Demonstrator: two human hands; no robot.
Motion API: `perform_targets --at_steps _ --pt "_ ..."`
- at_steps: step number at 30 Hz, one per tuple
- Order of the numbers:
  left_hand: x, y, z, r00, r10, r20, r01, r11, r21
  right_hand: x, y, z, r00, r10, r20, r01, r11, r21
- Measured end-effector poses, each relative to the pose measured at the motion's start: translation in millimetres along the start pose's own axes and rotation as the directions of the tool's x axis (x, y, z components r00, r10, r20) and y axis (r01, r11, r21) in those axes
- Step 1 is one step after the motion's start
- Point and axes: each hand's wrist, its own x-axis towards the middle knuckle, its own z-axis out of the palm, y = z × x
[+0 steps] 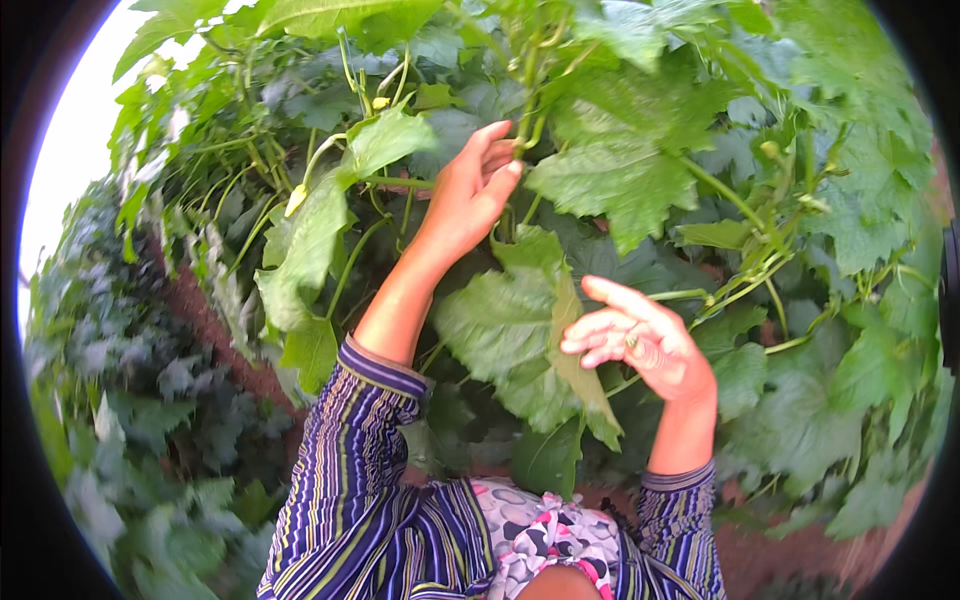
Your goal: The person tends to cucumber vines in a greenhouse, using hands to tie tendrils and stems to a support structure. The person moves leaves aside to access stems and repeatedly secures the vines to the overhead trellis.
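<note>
My left hand [469,195] reaches up among the leaves, with thumb and fingertips closed about a thin green vine stem [529,124]. Lower and to the right is my right hand [652,341], its index finger stretched out and the other fingers loosely bent. A small greenish thing [631,342] shows by its thumb; whether it is held or worn I cannot tell. The right fingertips are beside the folded edge of a broad, lobed leaf [510,322]. Above them spreads another large leaf [622,165].
Yellow flower buds [296,200] hang on the left. Crossing stems [739,289] and tendrils run on the right. Dense foliage [795,405] surrounds both hands. A strip of reddish-brown soil [202,315] lies to the left, beside another row of plants [180,405].
</note>
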Motion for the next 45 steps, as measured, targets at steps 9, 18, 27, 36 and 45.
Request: perform_targets --at_steps 9,18,27,36,45 --pt "54 -26 -34 0.925 0.138 0.353 -0.146 0.989 -0.005 38 5 67 0.780 -0.302 -0.548 -0.515 0.188 -0.837" --pt "40 2 -30 0.885 0.179 0.430 -0.137 0.982 -0.129 78 81 58 0.623 -0.169 -0.763 -0.460 0.710 -0.533" --pt "-32 -3 -18 0.639 0.769 0.029 -0.761 0.627 0.166 100 131 13 0.659 -0.164 -0.734 0.170 0.983 -0.067" --pt "-106 -107 -8 0.975 -0.223 0.006 0.220 0.958 -0.185 107 136 17 0.659 -0.185 -0.729 0.161 0.982 -0.103" --pt "-109 -100 11 0.963 -0.269 0.012 0.266 0.941 -0.208 104 140 17 0.710 -0.089 -0.698 0.181 0.982 0.058"
